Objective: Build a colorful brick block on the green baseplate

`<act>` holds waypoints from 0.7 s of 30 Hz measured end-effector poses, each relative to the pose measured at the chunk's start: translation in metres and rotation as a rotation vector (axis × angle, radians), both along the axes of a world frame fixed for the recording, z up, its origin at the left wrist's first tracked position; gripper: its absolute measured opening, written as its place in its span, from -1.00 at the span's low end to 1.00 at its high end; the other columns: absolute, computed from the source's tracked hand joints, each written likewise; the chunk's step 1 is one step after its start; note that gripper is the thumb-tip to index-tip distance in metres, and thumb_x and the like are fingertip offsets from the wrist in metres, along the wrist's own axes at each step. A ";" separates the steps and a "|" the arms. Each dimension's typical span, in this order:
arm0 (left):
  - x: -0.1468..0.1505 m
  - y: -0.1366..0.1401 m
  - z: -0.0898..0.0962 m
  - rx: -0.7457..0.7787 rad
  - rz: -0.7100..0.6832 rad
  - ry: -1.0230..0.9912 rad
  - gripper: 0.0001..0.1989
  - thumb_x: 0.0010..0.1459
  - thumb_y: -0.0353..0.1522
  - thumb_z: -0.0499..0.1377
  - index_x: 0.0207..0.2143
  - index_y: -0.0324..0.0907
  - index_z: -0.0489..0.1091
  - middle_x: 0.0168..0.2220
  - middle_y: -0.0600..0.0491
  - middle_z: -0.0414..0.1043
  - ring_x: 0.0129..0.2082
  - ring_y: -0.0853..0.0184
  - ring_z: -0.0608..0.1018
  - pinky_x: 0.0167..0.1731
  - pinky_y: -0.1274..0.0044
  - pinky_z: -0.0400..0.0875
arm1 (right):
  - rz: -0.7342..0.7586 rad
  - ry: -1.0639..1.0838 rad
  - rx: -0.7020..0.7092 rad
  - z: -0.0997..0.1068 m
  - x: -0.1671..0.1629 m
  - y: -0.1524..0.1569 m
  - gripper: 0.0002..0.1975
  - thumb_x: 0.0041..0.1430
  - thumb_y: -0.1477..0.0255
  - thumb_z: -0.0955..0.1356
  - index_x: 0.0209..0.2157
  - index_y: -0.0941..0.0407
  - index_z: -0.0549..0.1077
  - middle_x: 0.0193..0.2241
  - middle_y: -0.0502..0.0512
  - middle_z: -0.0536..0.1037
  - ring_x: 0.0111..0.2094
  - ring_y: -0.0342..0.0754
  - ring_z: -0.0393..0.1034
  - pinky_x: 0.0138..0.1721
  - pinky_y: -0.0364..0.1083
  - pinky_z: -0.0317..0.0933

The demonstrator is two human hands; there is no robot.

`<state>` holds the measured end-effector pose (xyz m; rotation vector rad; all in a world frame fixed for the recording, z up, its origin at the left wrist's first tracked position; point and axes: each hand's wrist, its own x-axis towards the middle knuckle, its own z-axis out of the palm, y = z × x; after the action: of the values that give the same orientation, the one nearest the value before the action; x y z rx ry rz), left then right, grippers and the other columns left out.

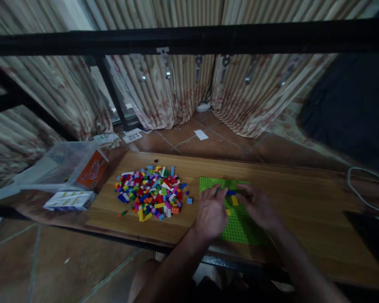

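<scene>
A green studded baseplate (236, 229) lies on the wooden board under my hands. Over its far part, a dark blue toy brick (231, 192) sits between my fingertips. My left hand (212, 210) comes from the left with its fingers bent and pinches the brick's left end. From the other side, the fingers of my right hand (255, 206) close on its right end. Just nearer to me is a yellow brick (234, 200) on the baseplate, and another yellow brick (228, 212) shows partly beside my left hand. Whether the blue brick is pressed onto the studs is hard to see.
A heap of mixed toy bricks (154, 189) spreads over the left part of the wooden board (303, 202). A light blue brick (190, 201) lies between heap and baseplate. Farther left are a clear plastic box (66, 164) and a white carton (70, 200). A black bar (189, 40) crosses above.
</scene>
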<state>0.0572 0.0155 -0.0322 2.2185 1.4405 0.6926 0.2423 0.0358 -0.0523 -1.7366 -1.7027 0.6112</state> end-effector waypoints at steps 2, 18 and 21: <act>-0.001 -0.001 0.000 0.000 0.005 -0.018 -0.51 0.16 -0.48 0.01 0.16 -0.20 0.26 0.20 -0.11 0.25 0.14 0.18 0.35 0.17 0.28 0.27 | 0.061 -0.064 -0.060 -0.002 0.000 -0.001 -0.65 0.10 0.28 0.32 -0.08 0.07 0.49 -0.15 0.15 0.58 -0.34 0.01 0.46 -0.21 0.04 0.34; -0.004 -0.007 0.000 0.000 0.041 -0.138 -0.59 0.18 -0.36 0.02 0.07 -0.25 0.34 0.15 -0.15 0.32 0.11 0.11 0.40 0.13 0.23 0.34 | 0.016 -0.309 0.004 -0.018 0.000 0.008 -0.60 0.05 0.11 0.25 -0.23 0.07 0.50 -0.31 0.21 0.55 -0.46 0.10 0.44 -0.35 0.08 0.33; -0.004 -0.008 0.001 0.003 0.040 -0.174 -0.60 0.18 -0.37 0.02 0.05 -0.25 0.36 0.15 -0.14 0.33 0.10 0.11 0.42 0.15 0.24 0.33 | 0.032 -0.325 0.003 -0.023 0.005 0.011 -0.61 0.04 0.10 0.26 -0.26 0.06 0.50 -0.35 0.22 0.56 -0.47 0.13 0.46 -0.40 0.09 0.33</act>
<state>0.0528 0.0073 -0.0313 2.0794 1.4005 0.8791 0.2477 0.0470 -0.0756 -1.8894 -1.9502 0.3528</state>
